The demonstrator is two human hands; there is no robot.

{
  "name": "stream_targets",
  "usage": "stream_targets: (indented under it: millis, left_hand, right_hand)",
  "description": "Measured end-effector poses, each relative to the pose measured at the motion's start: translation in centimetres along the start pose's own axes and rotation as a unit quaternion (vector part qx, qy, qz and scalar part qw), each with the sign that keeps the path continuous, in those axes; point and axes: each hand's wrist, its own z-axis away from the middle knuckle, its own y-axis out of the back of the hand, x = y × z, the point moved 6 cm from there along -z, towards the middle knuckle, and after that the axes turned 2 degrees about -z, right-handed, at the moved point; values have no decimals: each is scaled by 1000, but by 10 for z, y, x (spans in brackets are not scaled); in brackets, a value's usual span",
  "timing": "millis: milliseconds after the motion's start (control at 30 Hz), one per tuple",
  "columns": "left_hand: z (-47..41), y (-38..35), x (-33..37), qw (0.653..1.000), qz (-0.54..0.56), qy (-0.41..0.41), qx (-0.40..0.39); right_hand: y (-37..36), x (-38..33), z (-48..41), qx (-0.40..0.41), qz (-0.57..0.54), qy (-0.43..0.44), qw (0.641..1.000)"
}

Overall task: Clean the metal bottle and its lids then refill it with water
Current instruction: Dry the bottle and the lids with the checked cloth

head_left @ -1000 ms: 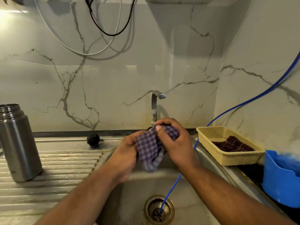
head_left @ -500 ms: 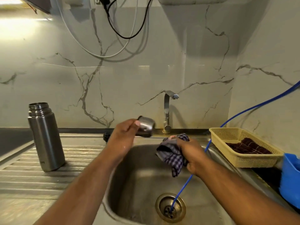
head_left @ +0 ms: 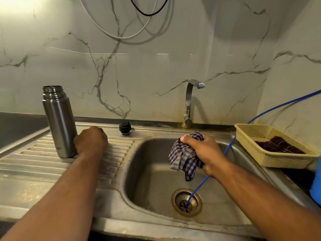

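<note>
Bottle duty at the steel sink: my right hand hangs over the basin, fingers clamped round a bunched checked cloth whose loose end droops toward the drain. My left hand sits knuckles-up on the ribbed drainboard, just beside the metal bottle, which stands upright and uncapped, its threaded neck bare. The fingers are curled under and out of sight. A sliver of metal shows past the knuckles, perhaps the outer lid, but I cannot tell whether I am gripping it or merely covering it. The black inner lid stands alone by the back rim, between my left hand and the tap, which runs dry. A blue hose trails past a yellow basket into the drain. As I read it, the wiping is at or near its end; filling the bottle with water and screwing both lids back on are yet to come.
</note>
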Motion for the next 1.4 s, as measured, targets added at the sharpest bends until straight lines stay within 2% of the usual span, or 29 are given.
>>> stream_targets:
  millis: [200, 367, 500, 567, 667, 733, 800, 933, 1100, 1267, 1400]
  left_hand:
    - [-5, -8, -1, 1000, 3, 2, 9]
    - [-5, -4, 1, 999, 50, -5, 12]
    - [1, 13, 20, 991, 80, -55, 89]
    - [7, 17, 41, 981, 134, -90, 109]
    - [3, -2, 71, 978, 170, -115, 35]
    - [-8, -19, 84, 981, 148, -121, -16]
    - [-22, -31, 86, 986, 119, -114, -31]
    - [-43, -46, 75, 992, 62, -105, -36]
    - [-55, -78, 72, 989, 25, -141, -34]
    - [-52, -72, 76, 990, 76, -113, -40]
    - [-36, -44, 92, 976, 186, -109, -24]
  right_hand:
    - [-2, 1, 2, -19, 6, 6, 1000]
    - [-1, 4, -2, -21, 6, 2, 1000]
    - [4, 6, -6, -15, 1, 5, 1000]
    - [6, 6, -8, -11, 0, 7, 1000]
    - [7, 10, -13, -3, 6, 10, 1000]
    - [8, 12, -18, 3, 11, 9, 1000]
    - [8, 14, -22, 10, 16, 12, 1000]
    - [3, 12, -23, 12, 22, 21, 999]
    - [3, 26, -35, -2, 38, 18, 999]
    - [5, 27, -37, 10, 48, 21, 999]
    - [6, 23, -33, 20, 54, 23, 998]
